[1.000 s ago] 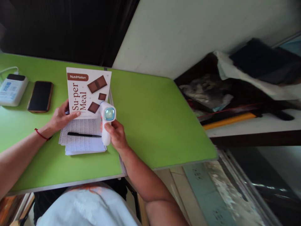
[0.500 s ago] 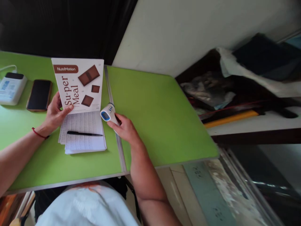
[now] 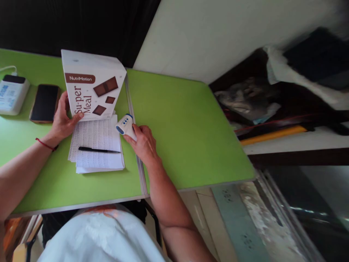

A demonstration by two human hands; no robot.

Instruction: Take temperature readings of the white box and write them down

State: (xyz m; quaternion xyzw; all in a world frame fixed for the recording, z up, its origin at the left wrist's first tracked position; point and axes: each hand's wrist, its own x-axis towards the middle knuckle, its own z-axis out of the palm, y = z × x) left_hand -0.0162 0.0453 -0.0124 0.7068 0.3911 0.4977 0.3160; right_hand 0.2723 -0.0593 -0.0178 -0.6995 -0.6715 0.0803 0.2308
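Note:
My left hand (image 3: pixel 63 118) grips the lower left edge of a white box (image 3: pixel 95 87) printed "NutriMotion Su-per Meal" with brown chocolate pieces. The box stands tilted, so its top face shows. In my right hand (image 3: pixel 145 142) is a white and blue infrared thermometer (image 3: pixel 126 125), held by its handle just right of the box's lower corner. Below the box lies a stack of printed paper sheets (image 3: pixel 98 163), partly hidden by it. A black pen (image 3: pixel 99 150) rests across the sheets.
A smartphone (image 3: pixel 45 103) and a white power bank (image 3: pixel 12 96) with a cable lie at the left of the green table (image 3: pixel 185 138). A metal seam crosses the table. On the right, a shelf holds cloth items (image 3: pixel 248 98) and a yellow bar (image 3: pixel 275 135).
The box has tilted, bringing its top face into view. The thermometer has turned so its screen shows less and its buttons face up. The view has shifted slightly.

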